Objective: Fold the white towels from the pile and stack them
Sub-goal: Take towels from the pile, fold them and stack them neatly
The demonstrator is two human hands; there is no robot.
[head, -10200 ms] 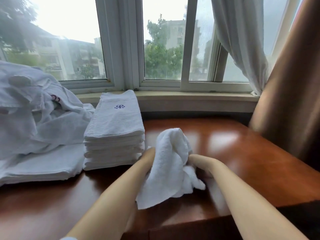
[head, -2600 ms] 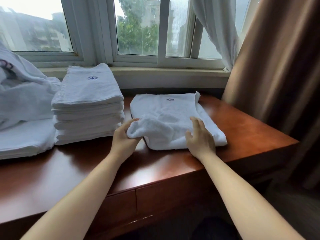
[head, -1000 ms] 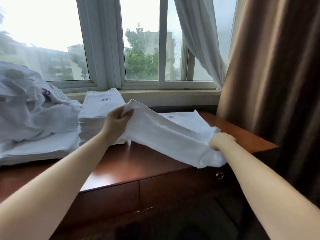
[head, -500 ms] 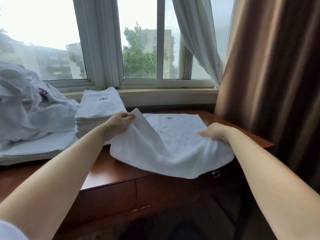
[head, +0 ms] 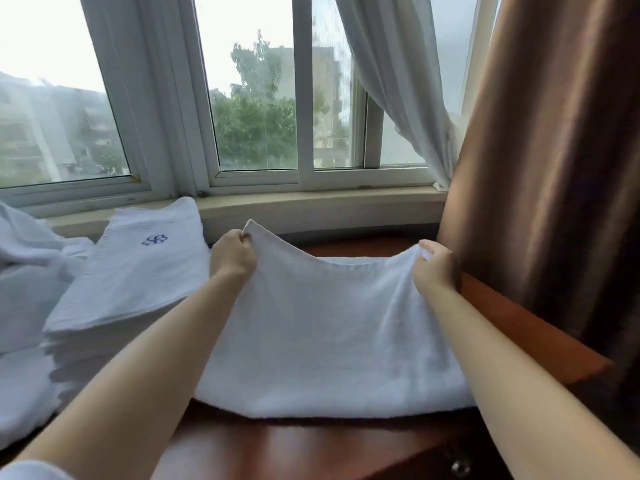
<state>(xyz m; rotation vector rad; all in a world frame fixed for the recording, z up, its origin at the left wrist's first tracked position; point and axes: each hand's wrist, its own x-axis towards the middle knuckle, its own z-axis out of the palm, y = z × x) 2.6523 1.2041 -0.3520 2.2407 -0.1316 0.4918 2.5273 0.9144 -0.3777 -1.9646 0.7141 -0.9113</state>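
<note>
While both hands pinch its far corners, the soft white terry towel [head: 322,341] lies spread across the middle of the frame, its near edge draped toward the front of the reddish-brown wooden desk [head: 519,327]. Left hand [head: 232,258]: thumb and fingers closed on the corner at centre-left, corner tip poking up above the knuckles. Right hand [head: 434,268]: fingers curled over the corner at centre-right, close to the brown curtain [head: 554,150]. Between the two grips the raised edge sags in a shallow curve.

Handling, as a judgement: light cloth, limp, no stiffness of its own (the sag says as much). It should follow wherever the corners go and crease wherever it is laid. Not slippery; the pile gives the fingers purchase. Nothing fragile. Best hold is the one in use, a corner in each hand, kept taut enough that the edge lands straight; a hold nearer the middle would likely let the ends flop and spoil the fold.

Step in hand seems to be a fold of the far edge, direction not clear from this frame.

Left of frame: stack of folded white towels [head: 138,271], blue monogram on top, just beside the left forearm. Far left: loose heap of unfolded white towels [head: 27,268], partly cut off. Window and sheer white curtain [head: 391,81] behind.
</note>
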